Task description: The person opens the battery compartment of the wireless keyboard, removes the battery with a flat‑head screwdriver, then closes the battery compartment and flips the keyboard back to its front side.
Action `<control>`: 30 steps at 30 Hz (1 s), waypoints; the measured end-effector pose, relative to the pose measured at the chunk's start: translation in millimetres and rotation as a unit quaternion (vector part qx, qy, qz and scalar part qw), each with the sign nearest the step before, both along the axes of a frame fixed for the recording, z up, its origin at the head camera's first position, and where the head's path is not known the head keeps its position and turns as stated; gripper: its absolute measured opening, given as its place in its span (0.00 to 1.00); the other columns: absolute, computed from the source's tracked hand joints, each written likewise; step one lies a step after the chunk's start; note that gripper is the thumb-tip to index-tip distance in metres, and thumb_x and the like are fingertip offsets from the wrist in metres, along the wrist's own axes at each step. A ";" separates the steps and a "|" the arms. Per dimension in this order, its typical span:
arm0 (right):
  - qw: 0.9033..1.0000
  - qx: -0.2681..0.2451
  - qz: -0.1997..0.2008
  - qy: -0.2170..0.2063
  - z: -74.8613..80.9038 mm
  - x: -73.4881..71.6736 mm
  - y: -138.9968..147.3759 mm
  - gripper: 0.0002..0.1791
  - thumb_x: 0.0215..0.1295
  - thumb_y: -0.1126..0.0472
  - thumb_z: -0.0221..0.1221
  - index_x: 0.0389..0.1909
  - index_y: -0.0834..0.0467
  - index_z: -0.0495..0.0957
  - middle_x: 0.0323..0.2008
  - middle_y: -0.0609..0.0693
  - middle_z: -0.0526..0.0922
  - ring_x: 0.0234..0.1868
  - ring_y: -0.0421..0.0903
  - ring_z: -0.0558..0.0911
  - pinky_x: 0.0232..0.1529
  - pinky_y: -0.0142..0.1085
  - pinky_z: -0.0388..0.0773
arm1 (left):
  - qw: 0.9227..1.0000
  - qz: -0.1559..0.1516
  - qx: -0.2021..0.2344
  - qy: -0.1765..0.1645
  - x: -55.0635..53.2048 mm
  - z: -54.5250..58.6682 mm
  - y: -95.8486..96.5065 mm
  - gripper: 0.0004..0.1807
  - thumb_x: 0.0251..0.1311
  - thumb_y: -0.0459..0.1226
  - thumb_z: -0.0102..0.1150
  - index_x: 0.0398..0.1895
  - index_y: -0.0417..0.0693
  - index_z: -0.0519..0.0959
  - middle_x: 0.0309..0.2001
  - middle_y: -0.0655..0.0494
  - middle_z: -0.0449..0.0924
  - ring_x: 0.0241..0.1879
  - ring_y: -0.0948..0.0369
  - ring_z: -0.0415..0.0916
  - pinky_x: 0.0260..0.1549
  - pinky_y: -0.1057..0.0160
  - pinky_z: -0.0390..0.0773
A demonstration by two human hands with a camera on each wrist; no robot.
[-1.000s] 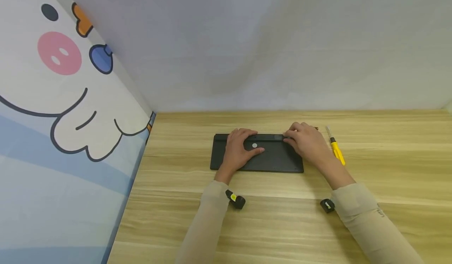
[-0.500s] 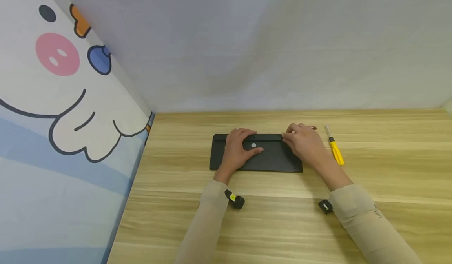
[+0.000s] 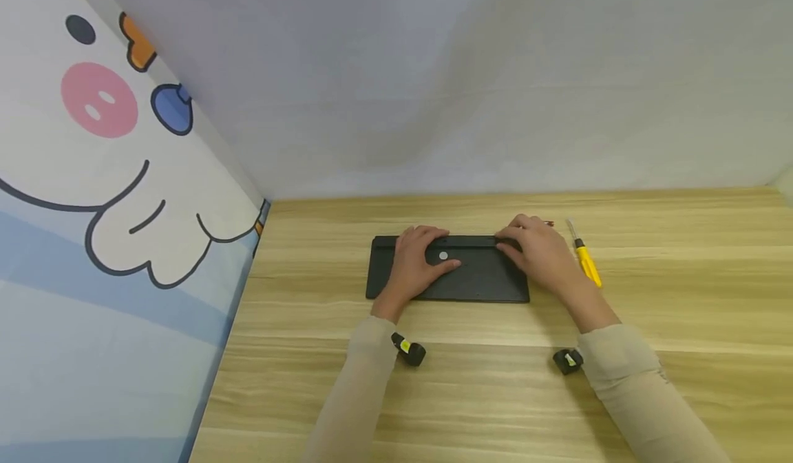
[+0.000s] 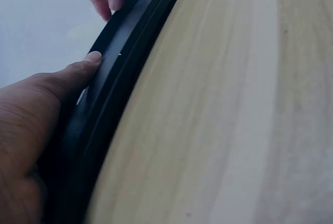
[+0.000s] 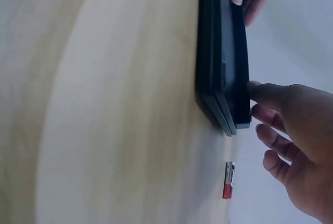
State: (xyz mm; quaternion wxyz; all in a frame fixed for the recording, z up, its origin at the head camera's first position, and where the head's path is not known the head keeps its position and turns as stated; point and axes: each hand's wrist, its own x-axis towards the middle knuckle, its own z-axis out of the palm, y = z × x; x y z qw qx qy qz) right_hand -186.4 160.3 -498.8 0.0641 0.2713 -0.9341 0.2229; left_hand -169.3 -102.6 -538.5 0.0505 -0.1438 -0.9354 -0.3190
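A black keyboard lies on the table with its underside up and a raised ridge along the far edge. My left hand grips its left part, thumb on the underside and fingers over the far edge. At the ridge's right end, my right hand pinches the edge between thumb and fingers. In the right wrist view, the right thumb touches the ridge and the other fingers curl behind it; what they touch there is partly hidden. A battery lies just beyond the keyboard's end.
To the right of my right hand lies a screwdriver with a yellow handle. The wooden table meets a pale wall behind the keyboard. A panel with cartoon drawings stands along the left side.
A lighter grey patch on the ridge beside my right fingertips has gone from sight. My right hand shifted slightly left, then back. The left hand keeps its hold, and the whole view drifts a little.
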 end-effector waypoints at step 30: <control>0.991 -0.036 -0.124 -0.045 16.7 35.9 78.1 0.13 0.69 0.64 0.61 0.46 0.71 0.83 0.36 0.66 0.82 0.37 0.59 0.84 0.39 0.55 0.83 | 0.971 -0.077 -0.216 -0.067 3.3 33.5 60.3 0.63 0.46 0.75 0.65 0.82 0.59 0.52 0.79 0.55 0.55 0.79 0.53 0.53 0.80 0.45 0.54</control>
